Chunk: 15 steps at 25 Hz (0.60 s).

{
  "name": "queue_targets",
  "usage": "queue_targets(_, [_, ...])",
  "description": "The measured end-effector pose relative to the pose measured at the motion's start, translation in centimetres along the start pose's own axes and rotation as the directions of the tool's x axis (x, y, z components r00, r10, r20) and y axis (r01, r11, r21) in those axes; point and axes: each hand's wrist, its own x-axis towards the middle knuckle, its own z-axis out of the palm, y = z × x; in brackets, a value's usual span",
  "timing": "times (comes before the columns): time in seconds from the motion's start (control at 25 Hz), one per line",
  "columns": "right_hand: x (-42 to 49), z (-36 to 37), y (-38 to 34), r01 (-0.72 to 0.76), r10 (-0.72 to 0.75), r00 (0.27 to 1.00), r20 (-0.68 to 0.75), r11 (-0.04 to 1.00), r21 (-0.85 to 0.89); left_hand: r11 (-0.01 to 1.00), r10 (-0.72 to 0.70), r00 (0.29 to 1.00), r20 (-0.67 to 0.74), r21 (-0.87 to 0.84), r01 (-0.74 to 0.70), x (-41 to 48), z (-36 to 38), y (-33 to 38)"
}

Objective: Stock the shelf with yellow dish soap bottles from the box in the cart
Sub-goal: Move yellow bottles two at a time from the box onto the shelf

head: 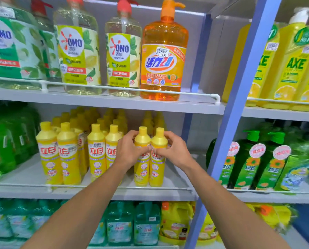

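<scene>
Two upright, yellow-capped yellow bottles (141,169)

two yellow dish soap bottles (150,157) upright, touching – front of middle shelf (31,174), right end

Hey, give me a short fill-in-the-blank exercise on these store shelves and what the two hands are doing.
The left hand grips a slim yellow plastic dish soap bottle on the ____ grey shelf.
The right hand grips a second bottle immediately to its ____.
The big transparent pump bottle directly above is coloured ____.
Missing words: middle; right; orange.
</scene>
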Motion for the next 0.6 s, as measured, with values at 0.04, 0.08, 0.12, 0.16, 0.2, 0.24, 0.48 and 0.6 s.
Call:
queue_targets(0.04, [0.1, 0.0, 0.3, -0.009, 0.009, 1.0, -0.001, 1.0, 0.008, 1.0, -0.002, 1.0, 0.03, -0.018, 0.003, 0.2, 0.1, -0.3])
queue_targets(0.08, [0.1, 0.1, 0.7, -0.023, 0.023, 1.0, -0.01, 1.0, 0.013, 0.999, -0.02, 0.996, 0.088, -0.037, 0.023, 0.3, 0.0, -1.0])
queue_targets(0.12, [-0.1, 0.3, 1.0, -0.042, 0.042, 0.999, -0.03, 0.999, 0.013, 0.997, -0.044, 0.986, 0.159, -0.058, 0.053, 0.3, 0.1, -1.8])
queue_targets(0.16, [-0.4, 0.5, 1.3, -0.06, 0.061, 0.996, -0.063, 0.998, 0.017, 0.994, -0.068, 0.973, 0.22, -0.065, 0.084, 0.2, 0.2, -2.6])
queue_targets(0.2, [-0.6, 0.9, 1.7, -0.074, 0.075, 0.992, -0.099, 0.997, 0.014, 0.993, -0.088, 0.966, 0.243, -0.051, 0.103, -0.2, 0.4, -3.5])
queue_targets(0.24, [-0.8, 1.3, 1.9, -0.085, 0.084, 0.988, -0.128, 0.996, -0.001, 0.993, -0.106, 0.967, 0.233, -0.03, 0.116, -0.8, 0.7, -4.2])
queue_targets(0.48, [0.4, 1.1, 3.0, -0.084, 0.069, 0.988, -0.139, 0.991, -0.106, 0.991, -0.124, 0.986, 0.111, -0.041, 0.129, -1.0, 2.9, -4.0])
queue_targets(0.6, [1.4, 0.9, 3.8, -0.098, 0.086, 0.99, -0.11, 0.989, -0.109, 0.99, -0.137, 0.987, 0.086, -0.024, 0.14, -0.4, 3.7, -4.1])
